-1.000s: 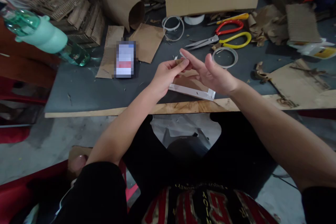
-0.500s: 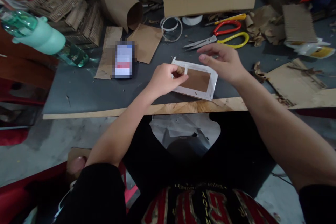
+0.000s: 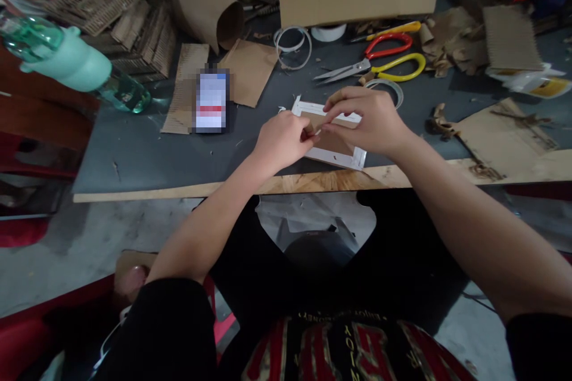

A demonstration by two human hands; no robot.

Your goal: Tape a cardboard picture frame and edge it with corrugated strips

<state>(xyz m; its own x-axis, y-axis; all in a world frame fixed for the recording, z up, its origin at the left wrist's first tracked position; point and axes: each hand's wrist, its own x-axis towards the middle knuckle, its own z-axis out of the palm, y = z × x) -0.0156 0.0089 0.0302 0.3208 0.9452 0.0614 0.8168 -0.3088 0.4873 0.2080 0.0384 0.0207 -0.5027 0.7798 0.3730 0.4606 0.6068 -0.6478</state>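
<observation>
Right hand (image 3: 373, 122) now down on taped card (image 3: 342, 156), left hand (image 3: 281, 140) pinching beside, pinched thing hidden, card half covered

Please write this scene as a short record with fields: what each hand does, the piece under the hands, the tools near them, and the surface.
left hand: left hand pinches at the near-left part of the flat brown cardboard rectangle with white tape edges
right hand: right hand rests on top of that rectangle, fingertips meeting the left hand's
piece: lies flat on the dark grey table top, near its front edge
tools behind: scissors with red and yellow handles; clear tape ring just beyond the right hand
left of hands: small blurred box
</observation>
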